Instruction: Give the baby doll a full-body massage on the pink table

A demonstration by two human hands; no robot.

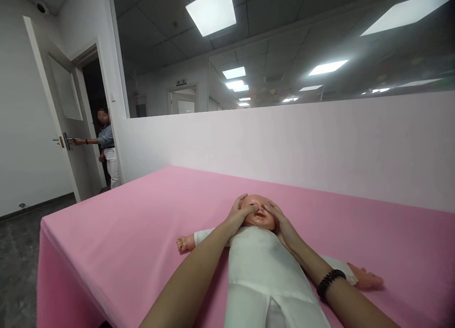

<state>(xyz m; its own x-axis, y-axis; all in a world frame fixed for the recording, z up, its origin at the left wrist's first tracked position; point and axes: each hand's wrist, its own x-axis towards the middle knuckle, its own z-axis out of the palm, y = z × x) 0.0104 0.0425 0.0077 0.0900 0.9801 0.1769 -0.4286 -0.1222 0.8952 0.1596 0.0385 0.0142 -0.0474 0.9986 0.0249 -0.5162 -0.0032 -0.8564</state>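
Observation:
A baby doll [265, 261] lies on its back on the pink-covered table, dressed in a white cloth body with its arms spread to both sides. My left hand [237, 215] cups one side of the doll's head [260, 220], its thumb resting on the face beside the nose. From the opposite side my right hand [280, 220] holds the head too, with the thumb near the doll's eye. The mouth shows between the two thumbs. Fingers behind the head are partly hidden. Around my right wrist sits a black coiled band [330, 281].
The pink table cover [117, 233] drapes over the left edge. Behind the table runs a white low wall [302, 148] with a glass window [159, 58] above. At the far left, a person [108, 143] stands in a doorway, one hand on the handle of an open door [67, 110].

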